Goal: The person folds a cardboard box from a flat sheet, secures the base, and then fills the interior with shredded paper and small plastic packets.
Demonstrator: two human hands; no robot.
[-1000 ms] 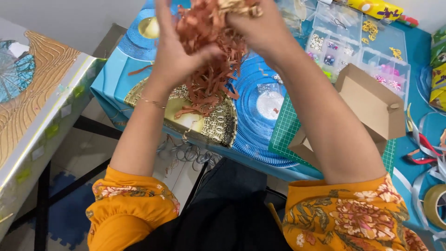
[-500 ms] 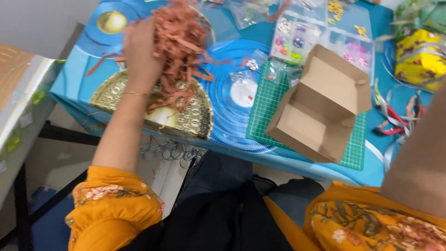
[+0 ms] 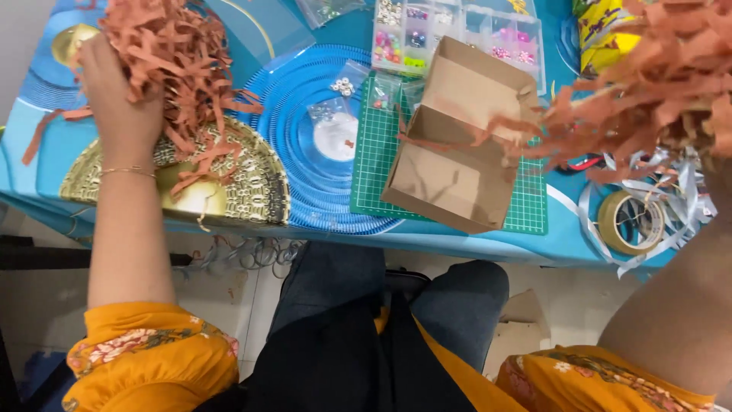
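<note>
Left hand (image 3: 114,99) clenched on heap of shredded rust-brown paper strips (image 3: 171,53) over round gold filigree plate (image 3: 252,191). Right-hand grip cannot be told, hand hidden behind second bunch of brown paper shreds (image 3: 648,91), long axis left-right, loose ends trailing left over open brown cardboard box (image 3: 457,145) on green cutting mat (image 3: 374,152).

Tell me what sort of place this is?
Probably a home craft table: a green cutting mat, a clear bead organiser, a tape roll, and an open cardboard box by shredded paper.
</note>
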